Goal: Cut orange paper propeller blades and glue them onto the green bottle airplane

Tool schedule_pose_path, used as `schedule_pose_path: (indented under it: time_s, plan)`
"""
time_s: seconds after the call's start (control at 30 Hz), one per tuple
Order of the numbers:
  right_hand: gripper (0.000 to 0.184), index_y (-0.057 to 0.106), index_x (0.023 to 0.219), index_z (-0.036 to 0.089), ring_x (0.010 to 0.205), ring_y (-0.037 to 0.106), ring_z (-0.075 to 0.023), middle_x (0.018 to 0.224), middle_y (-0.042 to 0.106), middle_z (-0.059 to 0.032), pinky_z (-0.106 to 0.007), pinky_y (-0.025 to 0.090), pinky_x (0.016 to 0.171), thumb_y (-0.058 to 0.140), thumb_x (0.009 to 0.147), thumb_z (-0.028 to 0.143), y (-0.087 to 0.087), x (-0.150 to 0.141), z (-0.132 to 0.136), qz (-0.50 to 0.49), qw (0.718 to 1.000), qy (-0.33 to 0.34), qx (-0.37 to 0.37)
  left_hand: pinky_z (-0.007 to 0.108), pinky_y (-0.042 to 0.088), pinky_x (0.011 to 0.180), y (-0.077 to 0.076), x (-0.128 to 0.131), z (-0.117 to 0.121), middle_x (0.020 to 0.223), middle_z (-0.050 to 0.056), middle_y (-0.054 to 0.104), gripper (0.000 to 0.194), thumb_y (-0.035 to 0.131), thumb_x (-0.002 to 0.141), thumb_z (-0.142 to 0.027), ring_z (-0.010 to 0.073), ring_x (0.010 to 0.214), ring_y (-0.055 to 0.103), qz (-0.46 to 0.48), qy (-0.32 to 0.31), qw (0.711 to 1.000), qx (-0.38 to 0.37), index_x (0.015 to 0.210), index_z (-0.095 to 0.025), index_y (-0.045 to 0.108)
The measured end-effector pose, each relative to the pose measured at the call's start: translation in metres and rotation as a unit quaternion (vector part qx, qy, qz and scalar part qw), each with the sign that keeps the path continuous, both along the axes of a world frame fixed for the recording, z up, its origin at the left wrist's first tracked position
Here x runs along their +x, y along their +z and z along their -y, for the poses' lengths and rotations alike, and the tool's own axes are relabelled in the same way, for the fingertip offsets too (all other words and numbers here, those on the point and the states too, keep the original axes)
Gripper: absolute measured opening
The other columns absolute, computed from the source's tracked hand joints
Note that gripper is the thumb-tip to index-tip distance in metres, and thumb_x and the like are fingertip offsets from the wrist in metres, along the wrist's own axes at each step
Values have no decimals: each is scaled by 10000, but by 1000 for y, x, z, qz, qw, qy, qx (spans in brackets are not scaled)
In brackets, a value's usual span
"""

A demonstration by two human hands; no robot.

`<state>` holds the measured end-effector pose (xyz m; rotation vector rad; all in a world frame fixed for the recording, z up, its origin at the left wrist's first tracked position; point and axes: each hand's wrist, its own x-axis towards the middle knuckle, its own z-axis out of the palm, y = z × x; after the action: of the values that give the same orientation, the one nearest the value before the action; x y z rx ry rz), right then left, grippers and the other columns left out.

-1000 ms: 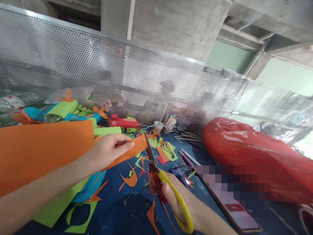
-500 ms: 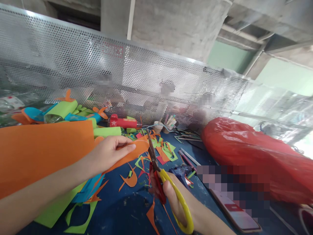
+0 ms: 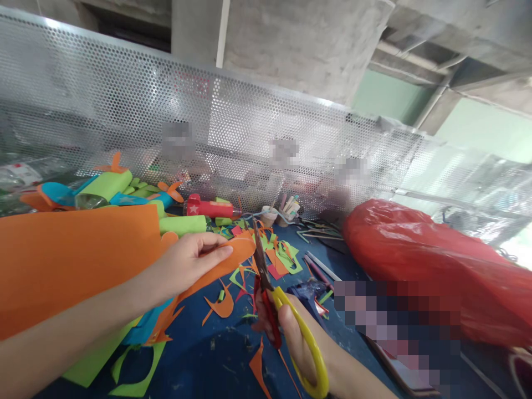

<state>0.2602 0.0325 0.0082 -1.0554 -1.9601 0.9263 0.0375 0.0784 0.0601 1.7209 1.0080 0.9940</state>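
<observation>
Orange paper-like strip with a rounded free end [image 3: 242, 247] is mid-view, between the two hands, apparently held above the table; I note a pale curved line near its tip. Its long axis runs from lower left to upper right, so the free end points away from the left hand [image 3: 193, 259] and toward the blades. That hand is the nearer one: its thumb and fingers pinch the strip behind the rounded end. The right hand [image 3: 293, 336] is wrapped around the metal scissors with red and yellow handles [image 3: 263, 267], thumb through the yellow loop. Governing relation, in my judgement: the blades stand steeply in view, across the strip's axis, right at its tip. I cannot tell whether metal touches the edge, nor how far the blades are parted. Below lies the dark blue tabletop [image 3: 199, 363], strewn with bright offcuts; one curved orange offcut [image 3: 225, 306] sits apart from both hands. Outward on the left: a large flat orange sheet [image 3: 78, 260], then a light green cylinder [image 3: 183, 224] and a red rocket-shaped object with a star [image 3: 211, 209]. On the right I log a bulging red plastic bag [image 3: 424, 255]; at the back, a perforated metal screen [image 3: 249, 116].
</observation>
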Motion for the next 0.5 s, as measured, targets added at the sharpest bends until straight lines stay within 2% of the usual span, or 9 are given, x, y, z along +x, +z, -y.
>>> schedule_pose_path:
  time_s: [0.27,0.5]
  plan:
    - [620,447,742,197,549,409,-121,654,433,11,-273,471,572,204,855,757,4,2,2,20,1000,13,-15,305,522,635,4,-5,-2,821,26,720,254,571,820,-446,220,750,664,2,-4,1000,-26,807,-213,672]
    - [605,447,764,196,525,376,-109,649,426,20,-261,431,542,207,867,742,5,2,3,36,999,10,-19,285,509,645,3,-15,-9,814,11,722,276,561,841,-477,212,762,666,-55,-21,998,-15,848,-234,692]
